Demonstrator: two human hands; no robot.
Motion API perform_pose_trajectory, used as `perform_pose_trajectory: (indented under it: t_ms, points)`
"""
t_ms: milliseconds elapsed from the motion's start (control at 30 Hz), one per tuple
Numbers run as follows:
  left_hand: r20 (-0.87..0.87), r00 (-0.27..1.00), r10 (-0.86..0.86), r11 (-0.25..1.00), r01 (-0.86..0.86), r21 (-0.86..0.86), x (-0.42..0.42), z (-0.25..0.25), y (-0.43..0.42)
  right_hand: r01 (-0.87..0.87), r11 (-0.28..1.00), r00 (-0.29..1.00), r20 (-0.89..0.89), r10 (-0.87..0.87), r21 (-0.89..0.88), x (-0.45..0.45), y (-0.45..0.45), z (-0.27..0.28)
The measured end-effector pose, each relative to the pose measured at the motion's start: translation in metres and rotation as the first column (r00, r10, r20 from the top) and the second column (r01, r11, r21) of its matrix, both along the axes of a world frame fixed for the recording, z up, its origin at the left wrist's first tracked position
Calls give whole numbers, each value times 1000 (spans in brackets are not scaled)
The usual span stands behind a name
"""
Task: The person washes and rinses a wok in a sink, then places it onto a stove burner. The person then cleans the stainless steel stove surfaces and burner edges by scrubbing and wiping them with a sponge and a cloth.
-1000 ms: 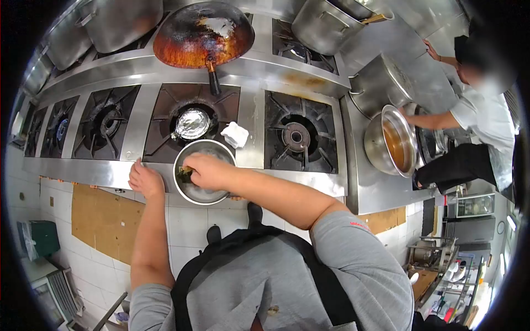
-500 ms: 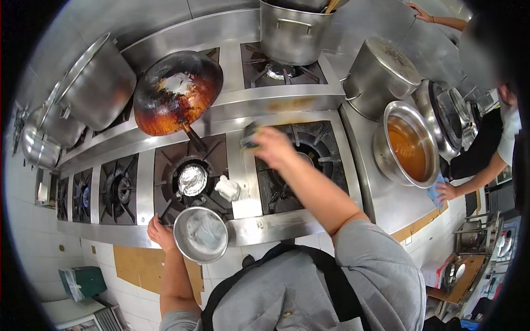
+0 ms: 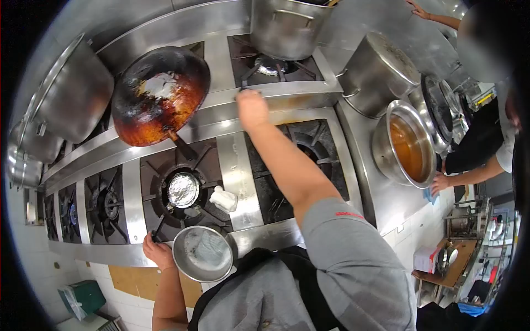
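Note:
My right hand (image 3: 253, 109) reaches to the raised steel ledge below the back burner, fingers closed on a scouring sponge. The hand hides most of the sponge; only a dark edge shows. My left hand (image 3: 158, 252) is at the stove's front edge with its fingers curled, beside a steel bowl (image 3: 178, 255) holding cloudy water and a pale mesh cloth. I cannot tell whether it grips anything there. A crumpled white cloth (image 3: 223, 198) lies between the two front burners. A foil-covered burner (image 3: 183, 190) is left of it.
A scorched wok (image 3: 160, 107) lies upside down at the back left. A large pot (image 3: 284, 27) stands on the back burner. On the right counter are a tilted pot (image 3: 381, 77) and a basin (image 3: 381, 146) of brown liquid. Another person's hand (image 3: 440, 182) holds a blue cloth there.
My right hand has moved away from me, from the front stove strip up to the back ledge, with the sponge. My left hand stays by the bowl. The view has shifted slightly.

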State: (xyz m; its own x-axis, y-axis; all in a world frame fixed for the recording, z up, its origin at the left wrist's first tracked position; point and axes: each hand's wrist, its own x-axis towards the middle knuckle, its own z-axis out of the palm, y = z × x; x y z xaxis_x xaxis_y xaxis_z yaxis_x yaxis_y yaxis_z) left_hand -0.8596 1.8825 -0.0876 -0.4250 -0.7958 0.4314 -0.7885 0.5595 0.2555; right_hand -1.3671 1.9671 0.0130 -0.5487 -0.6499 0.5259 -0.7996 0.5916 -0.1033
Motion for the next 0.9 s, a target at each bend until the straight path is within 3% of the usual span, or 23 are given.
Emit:
perform_pose_trajectory:
  t_ms: [33,133,200,300,433,500,567,633,767,833,900]
  points:
    - [6,1000,-3,1000,3,-10,0,3,1,-60,998,998,-2,60,-22,8,0,8]
    - [7,1000,-23,1000,23,-5,-2,9,3,-22,1000,999,-34,21,-9,-30,44,0]
    - [18,1000,-22,1000,22,-11,-2,8,2,77,995,997,16,-76,-56,-67,95,12]
    - [36,999,-8,1000,9,-24,-3,9,1,359,933,931,57,-360,29,-113,136,22]
    - [23,1000,-12,999,13,-39,-1,2,-2,273,947,960,7,-278,169,-81,88,6]
    - [22,1000,-9,986,13,-165,4,-4,-5,93,996,995,-44,-92,10,-74,93,10]
    - [16,1000,22,990,-20,-142,4,-10,-10,170,978,985,3,-172,122,-109,114,-1]
    - [24,1000,6,987,-2,-162,9,-12,-9,252,967,968,-22,-251,46,-142,142,11]
    - [63,995,82,990,-74,-121,8,-10,-6,389,917,921,-2,-390,88,-136,139,7]
    - [55,995,80,989,-73,-129,10,-13,-8,326,943,944,-74,-320,75,-123,143,-4]
    - [45,998,37,994,-32,-108,17,-22,-16,47,998,984,-170,-52,-35,-122,160,3]
